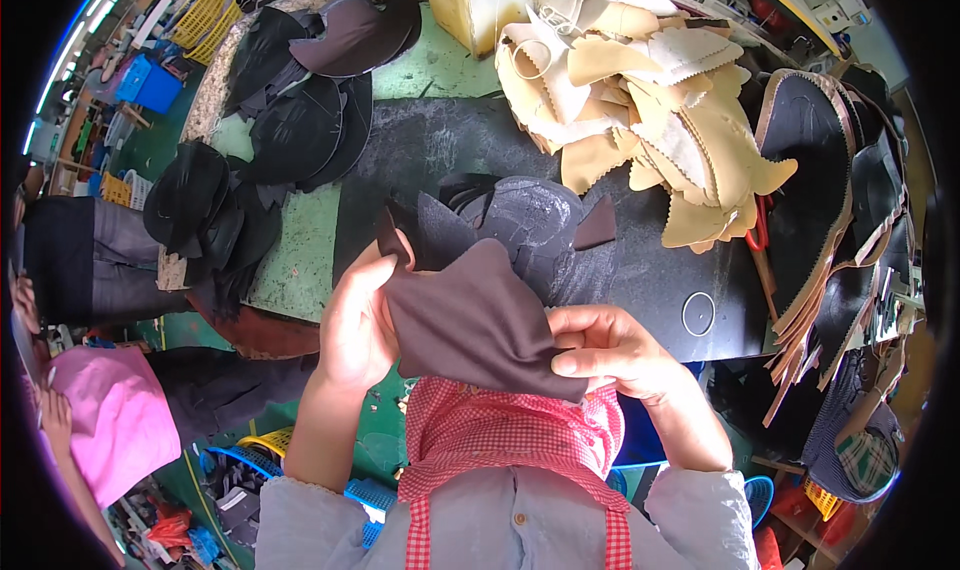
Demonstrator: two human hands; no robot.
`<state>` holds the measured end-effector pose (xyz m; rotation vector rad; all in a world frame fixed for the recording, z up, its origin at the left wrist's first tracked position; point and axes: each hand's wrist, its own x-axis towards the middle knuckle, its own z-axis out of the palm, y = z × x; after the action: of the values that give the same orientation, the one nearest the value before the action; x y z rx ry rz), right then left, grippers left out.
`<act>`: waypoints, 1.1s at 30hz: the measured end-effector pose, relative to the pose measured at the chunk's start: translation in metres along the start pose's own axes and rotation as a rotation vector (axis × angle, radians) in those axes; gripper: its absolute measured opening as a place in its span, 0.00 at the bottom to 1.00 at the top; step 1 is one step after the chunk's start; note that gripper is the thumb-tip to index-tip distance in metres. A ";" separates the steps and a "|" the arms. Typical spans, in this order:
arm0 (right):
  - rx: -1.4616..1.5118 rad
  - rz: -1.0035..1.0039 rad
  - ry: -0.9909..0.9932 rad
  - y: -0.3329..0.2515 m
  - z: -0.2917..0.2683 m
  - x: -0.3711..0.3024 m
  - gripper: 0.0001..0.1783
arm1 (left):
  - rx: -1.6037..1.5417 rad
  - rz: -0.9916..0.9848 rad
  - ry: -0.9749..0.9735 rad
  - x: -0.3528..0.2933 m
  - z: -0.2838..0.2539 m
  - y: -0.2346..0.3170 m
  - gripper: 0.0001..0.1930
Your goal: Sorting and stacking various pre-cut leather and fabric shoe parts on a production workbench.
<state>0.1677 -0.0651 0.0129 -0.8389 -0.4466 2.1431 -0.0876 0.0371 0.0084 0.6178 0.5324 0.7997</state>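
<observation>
Between my two hands a dark brown cut fabric piece [465, 320] is held up over the table's near edge. My left hand [362, 315] grips its left side, thumb in front and fingers bent behind. My right hand [615, 350] pinches its lower right corner between thumb and fingers. Just beyond it, a stack of black cut pieces [525, 215] with whitish smears lies on the black mat [410, 145]. A small brown flap [597, 225] shows at that stack's right side.
Cream zigzag-edged pieces [690, 150] are heaped far right. Black pieces [300, 130] pile at the left. Red-handled scissors [760, 230] and a white ring [698, 313] lie to the right, near hanging black pieces [800, 140]. People stand at left, one in a pink top [115, 420].
</observation>
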 end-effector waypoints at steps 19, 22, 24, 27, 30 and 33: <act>-1.279 -0.780 -0.547 0.022 0.067 0.010 0.09 | -0.237 0.505 -0.126 0.037 0.015 -0.015 0.13; -1.266 -0.950 -0.189 0.012 0.059 0.021 0.07 | -0.449 0.504 -0.288 0.041 0.014 -0.016 0.08; -1.054 -0.906 0.052 0.001 0.055 0.022 0.06 | -0.419 0.515 -0.334 0.039 0.010 -0.014 0.08; -1.054 -0.942 0.250 -0.001 0.058 0.026 0.06 | -0.446 0.513 -0.339 0.039 0.015 -0.011 0.08; -1.120 -1.142 0.353 0.006 0.055 0.039 0.12 | -0.499 0.522 -0.319 0.041 0.019 -0.013 0.08; -1.224 -1.156 0.294 0.002 0.060 0.045 0.16 | -0.520 0.513 -0.303 0.040 0.023 -0.014 0.07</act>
<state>0.1034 -0.0341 0.0354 -1.0645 -1.6441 0.5192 -0.0423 0.0538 0.0072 0.3771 -0.1302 1.2479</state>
